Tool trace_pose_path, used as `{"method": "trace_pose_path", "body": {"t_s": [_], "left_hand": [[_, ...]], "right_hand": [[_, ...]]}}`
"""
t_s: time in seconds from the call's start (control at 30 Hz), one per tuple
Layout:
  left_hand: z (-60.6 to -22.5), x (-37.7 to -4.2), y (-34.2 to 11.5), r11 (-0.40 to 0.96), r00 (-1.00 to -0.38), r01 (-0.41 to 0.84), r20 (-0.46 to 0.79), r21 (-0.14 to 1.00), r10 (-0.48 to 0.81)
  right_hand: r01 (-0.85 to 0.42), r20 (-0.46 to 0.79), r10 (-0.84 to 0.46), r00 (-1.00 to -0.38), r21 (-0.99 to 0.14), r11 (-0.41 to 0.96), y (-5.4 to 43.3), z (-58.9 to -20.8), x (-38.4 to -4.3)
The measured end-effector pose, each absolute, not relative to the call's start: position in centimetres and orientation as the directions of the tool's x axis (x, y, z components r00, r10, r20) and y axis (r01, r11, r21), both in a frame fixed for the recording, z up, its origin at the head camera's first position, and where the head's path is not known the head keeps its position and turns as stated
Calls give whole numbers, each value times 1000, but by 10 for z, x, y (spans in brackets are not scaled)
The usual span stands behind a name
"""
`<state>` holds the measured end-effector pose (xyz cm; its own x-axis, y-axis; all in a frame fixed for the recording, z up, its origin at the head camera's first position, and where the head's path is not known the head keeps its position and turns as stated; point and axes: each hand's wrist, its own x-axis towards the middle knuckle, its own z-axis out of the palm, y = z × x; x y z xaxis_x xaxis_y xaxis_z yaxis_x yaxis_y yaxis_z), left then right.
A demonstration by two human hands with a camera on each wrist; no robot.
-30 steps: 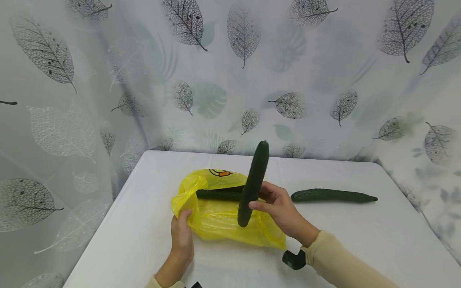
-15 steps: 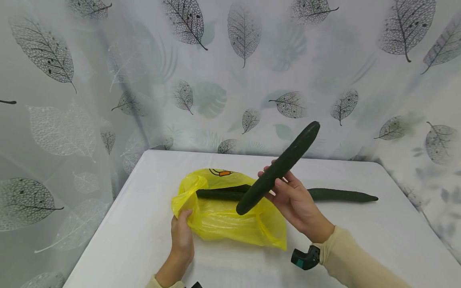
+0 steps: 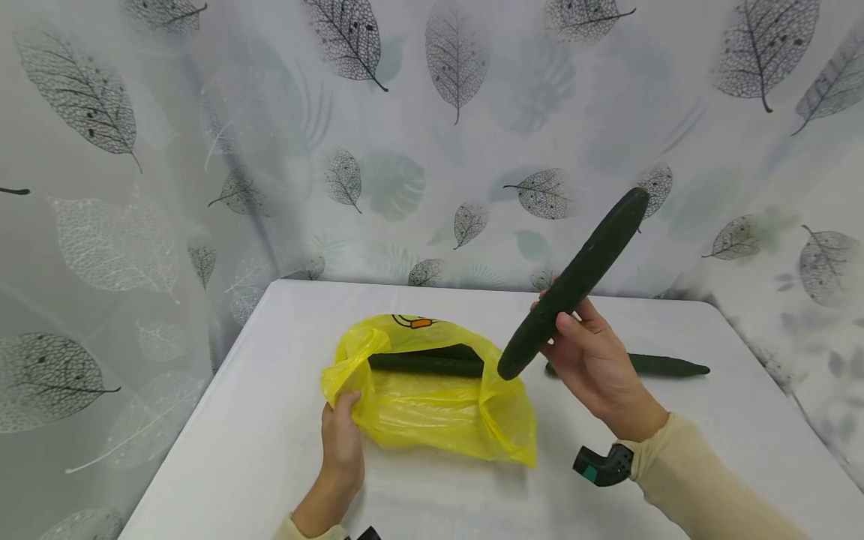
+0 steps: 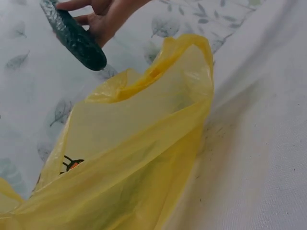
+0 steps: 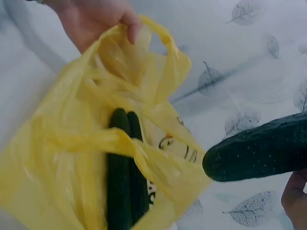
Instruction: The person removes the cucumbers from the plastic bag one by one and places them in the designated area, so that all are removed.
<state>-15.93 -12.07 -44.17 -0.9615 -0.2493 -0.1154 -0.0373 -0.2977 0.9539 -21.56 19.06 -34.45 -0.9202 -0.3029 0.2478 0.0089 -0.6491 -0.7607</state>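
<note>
My right hand (image 3: 597, 360) grips a dark green cucumber (image 3: 574, 285) around its lower half, held up tilted to the right of a yellow plastic bag (image 3: 425, 412). In the right wrist view the held cucumber (image 5: 259, 148) juts in from the right. My left hand (image 3: 343, 442) pinches the left edge of the bag, its thumb on the outside near the mouth. Inside the gaping bag lie two more cucumbers (image 5: 120, 177), side by side; in the head view the front cucumber (image 3: 425, 364) crosses the opening. Their far ends are hidden by the plastic.
Another cucumber (image 3: 668, 366) lies on the white table (image 3: 223, 450) at the right, partly behind my right hand. A leaf-patterned curtain (image 3: 432, 150) hangs along the back and sides. A black wrist device (image 3: 604, 465) sits on my right wrist.
My right hand has carried the cucumber up and right, away from the bag, tilting it further over. The left hand stays at the bag's edge.
</note>
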Motion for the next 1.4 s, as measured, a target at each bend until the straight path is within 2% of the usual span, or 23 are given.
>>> {"method": "trace_pose_path", "body": {"t_s": [0.13, 0.23, 0.4, 0.57, 0.67, 0.77, 0.83, 1.03, 1.27, 1.4], "left_hand": [[-442, -160, -121, -298, -961, -38, -116, 954, -250], [-441, -160, -121, -296, -962, -40, -118, 954, -248], [-441, -159, -121, -285, -961, -44, -119, 957, -251], [-441, -160, -122, -287, -958, -54, -130, 956, -254], [-441, -160, -123, -287, -957, -61, -138, 956, -256], [-442, -161, -123, -284, -958, -62, -136, 957, -252], [-442, -161, -123, -285, -959, -61, -136, 956, -248], [-443, -161, -124, -297, -961, -55, -131, 953, -244], [-444, -161, -125, -313, -957, -42, -128, 949, -262], [-445, -161, -126, -310, -956, -45, -130, 950, -262]], "right_hand": [[-57, 260, -263, -929, -802, -594, 202, -343, -216], [-121, 271, -239, -932, -857, -501, 211, -346, -216], [-221, 277, -230, -933, -945, -242, 230, -356, -216], [-331, 313, -269, -911, -943, 25, 248, -367, -216], [-434, 361, -294, -885, -869, 239, 258, -373, -215], [-510, 405, -314, -859, -733, 450, 266, -381, -213], [-543, 426, -337, -840, -647, 536, 272, -388, -211], [-610, 478, -397, -783, -469, 639, 293, -410, -211], [-571, 445, -418, -792, -299, 764, 321, -428, -213], [-571, 448, -443, -777, -203, 795, 336, -437, -214]]}}
